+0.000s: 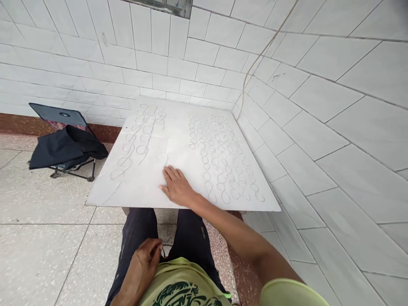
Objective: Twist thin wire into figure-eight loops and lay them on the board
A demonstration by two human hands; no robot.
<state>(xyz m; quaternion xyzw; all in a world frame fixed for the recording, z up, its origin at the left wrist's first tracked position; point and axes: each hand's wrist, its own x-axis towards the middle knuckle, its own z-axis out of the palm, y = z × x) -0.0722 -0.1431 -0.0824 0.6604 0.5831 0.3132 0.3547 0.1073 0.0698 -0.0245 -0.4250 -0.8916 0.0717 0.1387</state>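
Note:
My right hand (177,185) lies palm down on a large white board (178,131), its fingers stretched out. A faint thin curved line (165,158) shows just beyond the fingertips. Thin dark rings, joined in wavy chains (219,157), cover the board's right half in several rows. On the left half, more chains of rings (130,140) run with long loose-looking lines; whether they are drawn or laid on I cannot tell. Low over my lap, my left hand (145,259) has its fingers pinched together. A thin dark loop (165,250) shows beside them; whether they hold it is unclear.
A folding chair (72,117) with a black cloth (66,146) draped over it stands at the left. White tiled walls (318,119) meet behind and to the right of the board. A thin cable (255,63) hangs down at the corner. My legs (138,229) are under the board's front edge.

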